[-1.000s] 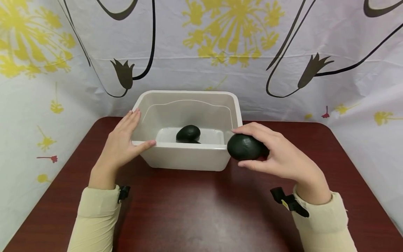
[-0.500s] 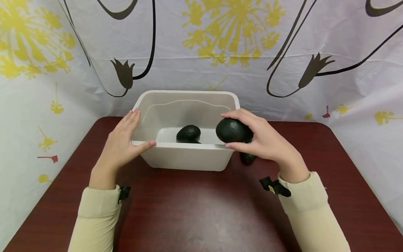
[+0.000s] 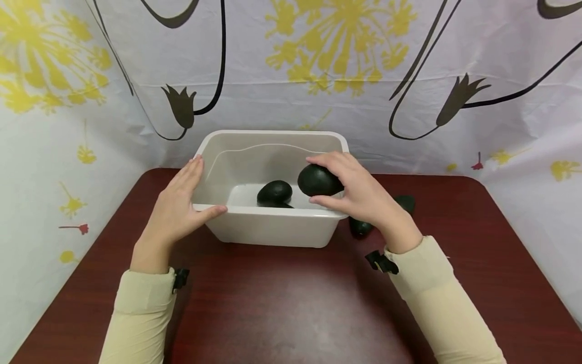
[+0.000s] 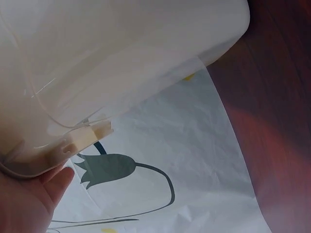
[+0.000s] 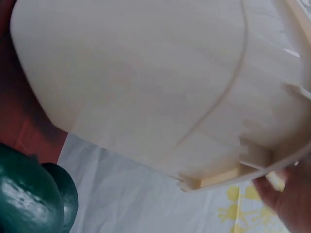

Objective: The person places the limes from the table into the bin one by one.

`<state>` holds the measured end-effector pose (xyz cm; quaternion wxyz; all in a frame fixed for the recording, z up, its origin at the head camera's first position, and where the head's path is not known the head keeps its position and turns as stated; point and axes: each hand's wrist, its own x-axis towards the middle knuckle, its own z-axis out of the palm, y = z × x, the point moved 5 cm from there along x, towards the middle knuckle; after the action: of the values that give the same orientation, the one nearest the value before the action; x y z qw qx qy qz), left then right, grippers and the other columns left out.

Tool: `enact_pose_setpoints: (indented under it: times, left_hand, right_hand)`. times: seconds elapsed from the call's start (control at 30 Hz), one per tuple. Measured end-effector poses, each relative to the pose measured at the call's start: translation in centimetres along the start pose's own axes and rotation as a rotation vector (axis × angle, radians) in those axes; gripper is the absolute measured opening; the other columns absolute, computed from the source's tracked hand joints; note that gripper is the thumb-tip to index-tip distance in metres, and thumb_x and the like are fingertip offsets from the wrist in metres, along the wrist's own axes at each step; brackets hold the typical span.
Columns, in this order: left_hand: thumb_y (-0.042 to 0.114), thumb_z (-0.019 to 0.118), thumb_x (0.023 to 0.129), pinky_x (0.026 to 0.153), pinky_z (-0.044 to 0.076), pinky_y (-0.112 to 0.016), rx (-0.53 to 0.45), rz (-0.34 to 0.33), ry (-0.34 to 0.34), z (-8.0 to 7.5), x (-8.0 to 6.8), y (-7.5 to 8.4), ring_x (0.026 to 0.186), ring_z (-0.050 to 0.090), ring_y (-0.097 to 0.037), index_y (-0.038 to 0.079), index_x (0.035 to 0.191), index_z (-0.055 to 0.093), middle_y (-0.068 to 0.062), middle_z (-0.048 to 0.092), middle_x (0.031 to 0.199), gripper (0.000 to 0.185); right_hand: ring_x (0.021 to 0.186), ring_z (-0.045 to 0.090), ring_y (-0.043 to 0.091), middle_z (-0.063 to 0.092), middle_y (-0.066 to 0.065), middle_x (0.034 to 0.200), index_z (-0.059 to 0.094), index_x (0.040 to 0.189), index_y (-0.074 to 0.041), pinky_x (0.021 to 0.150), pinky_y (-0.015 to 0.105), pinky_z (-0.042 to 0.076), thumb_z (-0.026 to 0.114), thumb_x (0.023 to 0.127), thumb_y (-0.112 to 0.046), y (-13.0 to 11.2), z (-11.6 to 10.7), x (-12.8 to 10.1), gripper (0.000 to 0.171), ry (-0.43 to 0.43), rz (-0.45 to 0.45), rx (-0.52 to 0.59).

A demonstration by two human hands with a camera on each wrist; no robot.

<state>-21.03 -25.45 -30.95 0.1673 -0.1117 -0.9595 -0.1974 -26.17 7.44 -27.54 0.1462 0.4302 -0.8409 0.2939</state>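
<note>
My right hand [image 3: 359, 192] holds a dark green avocado [image 3: 318, 180] between thumb and fingers, over the right side of a pale grey plastic bin [image 3: 273, 227]. My left hand [image 3: 175, 207] rests on the bin's front left corner, fingers straight over the side rim and thumb along the front rim. Inside lies another avocado [image 3: 274, 192], with a dark sliver showing below it, mostly hidden by the front wall. In the right wrist view, the bin's ribbed outer wall [image 5: 121, 73] fills most of the picture, with fingers [image 5: 294, 199] at its rim; the held avocado is hidden there.
Right of the bin, a dark green avocado [image 3: 360, 227] lies on the reddish-brown table [image 3: 273, 303], and another [image 3: 405, 203] shows partly behind my right wrist. A white flower-printed cloth [image 3: 273, 101] hangs behind the table and at both sides.
My right hand has carried the avocado up and left, from beside the bin's front right corner to over its inside. Avocados on the table have come into sight. The left hand stays put.
</note>
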Motion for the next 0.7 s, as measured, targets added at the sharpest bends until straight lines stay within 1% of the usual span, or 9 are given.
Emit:
enact_pose_setpoints:
  times: [0.07,0.13,0.17,0.27,0.37,0.53,0.7]
  left_hand:
    - [0.058,0.071,0.079,0.12,0.026,-0.054,0.005,0.0,-0.005,0.0,0.0,0.0,0.152,0.025,-0.03,0.002,0.156,0.028,-0.01,0.026,0.165,0.105]
    - [0.06,0.07,0.079,0.12,0.024,-0.055,0.008,-0.002,-0.015,0.1,0.1,0.0,0.153,0.024,-0.03,0.003,0.156,0.028,-0.01,0.024,0.165,0.105]
    - [0.06,0.069,0.08,0.121,0.023,-0.056,0.008,-0.004,-0.02,0.1,0.1,0.0,0.153,0.022,-0.029,0.003,0.156,0.027,-0.009,0.024,0.165,0.105]
    - [0.062,0.068,0.081,0.12,0.021,-0.06,0.006,-0.012,-0.027,0.1,0.1,0.1,0.154,0.02,-0.029,0.003,0.156,0.027,-0.009,0.023,0.165,0.104]
    - [0.062,0.067,0.081,0.12,0.02,-0.062,0.006,-0.017,-0.026,0.0,0.1,0.1,0.154,0.019,-0.029,0.003,0.156,0.027,-0.009,0.023,0.165,0.104]
    - [0.059,0.068,0.081,0.12,0.02,-0.061,-0.001,-0.021,-0.02,0.0,0.1,0.2,0.155,0.019,-0.029,0.003,0.156,0.028,-0.009,0.024,0.165,0.102]
    - [0.058,0.069,0.081,0.121,0.024,-0.054,0.002,-0.016,-0.01,0.1,0.1,0.2,0.154,0.022,-0.029,0.002,0.156,0.029,-0.009,0.025,0.165,0.101]
  right_hand:
    - [0.124,0.049,0.027,0.059,0.003,0.137,0.054,0.141,-0.019,0.089,0.055,0.047,0.08,0.083,-0.036,0.1,-0.2,0.0,0.065,0.026,0.036,-0.072]
    - [0.122,0.049,0.028,0.059,0.003,0.136,0.056,0.139,-0.021,0.083,0.058,0.047,0.079,0.084,-0.038,0.4,-0.6,-0.2,0.062,0.069,0.075,-0.14]
    - [0.122,0.049,0.029,0.059,0.004,0.136,0.057,0.138,-0.02,0.083,0.058,0.046,0.079,0.084,-0.036,0.5,-0.8,-0.3,0.061,0.09,0.087,-0.15]
    - [0.121,0.049,0.032,0.06,0.009,0.133,0.06,0.135,-0.014,0.091,0.055,0.046,0.079,0.085,-0.029,1.0,-1.4,-0.8,0.055,0.14,0.093,-0.135]
    - [0.119,0.049,0.034,0.06,0.012,0.132,0.06,0.133,-0.01,0.097,0.049,0.043,0.078,0.086,-0.022,1.6,-1.9,-1.4,0.052,0.155,0.085,-0.098]
    - [0.119,0.049,0.034,0.06,0.013,0.131,0.06,0.133,-0.008,0.096,0.048,0.042,0.077,0.086,-0.017,2.8,-2.8,-2.6,0.05,0.162,0.121,-0.08]
    - [0.121,0.049,0.034,0.06,0.013,0.131,0.061,0.132,-0.008,0.097,0.05,0.04,0.077,0.085,-0.014,4.0,-3.7,-3.6,0.05,0.17,0.156,-0.079]
